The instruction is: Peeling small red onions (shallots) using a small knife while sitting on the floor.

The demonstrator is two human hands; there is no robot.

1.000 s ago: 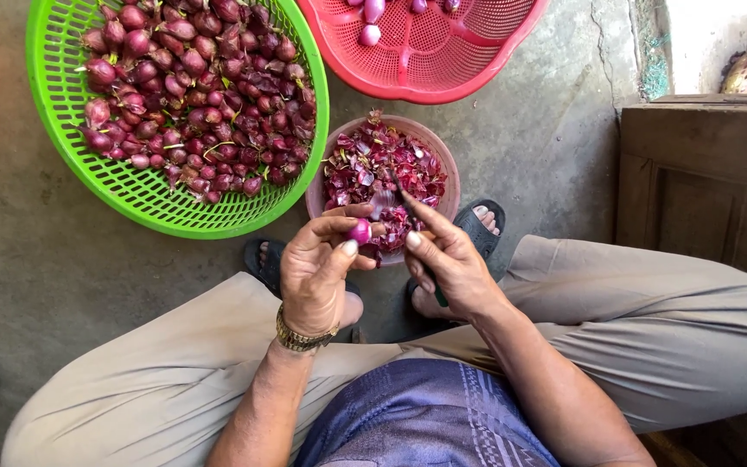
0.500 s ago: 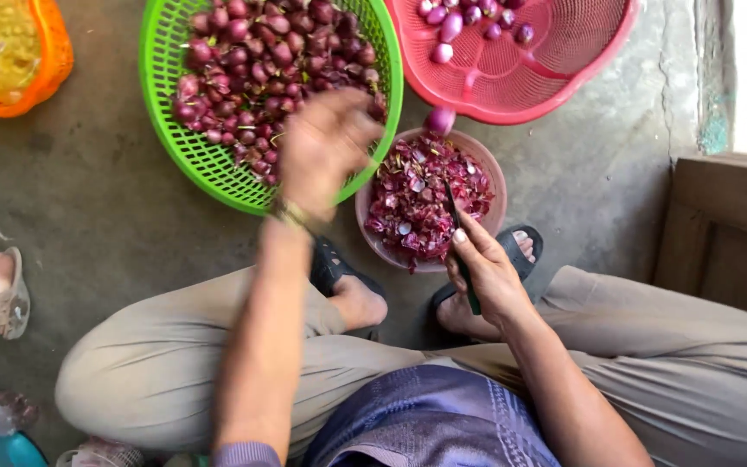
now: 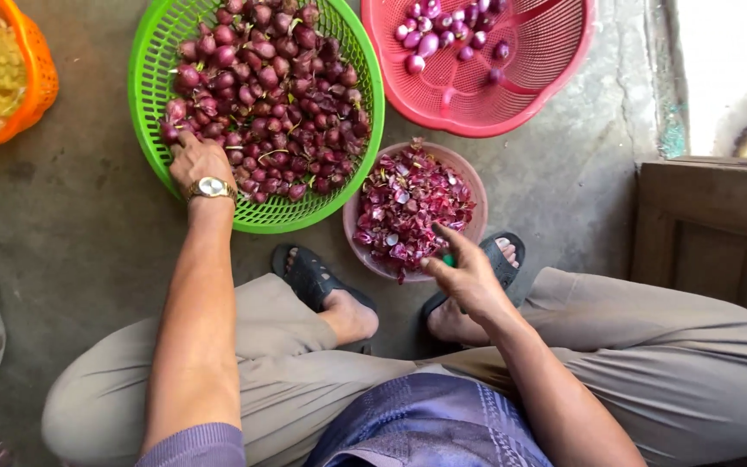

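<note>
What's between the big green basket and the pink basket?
In the head view, bare grey floor separates the green basket from the pink basket; just below sits the bowl of peels.

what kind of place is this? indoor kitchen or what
Likely a home yard or doorstep used for food prep, not a kitchen: bare concrete floor, a wooden door at the right, and the person squatting in sandals among plastic baskets of shallots.

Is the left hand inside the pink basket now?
No, the left hand rests among unpeeled shallots in the green basket.
</note>
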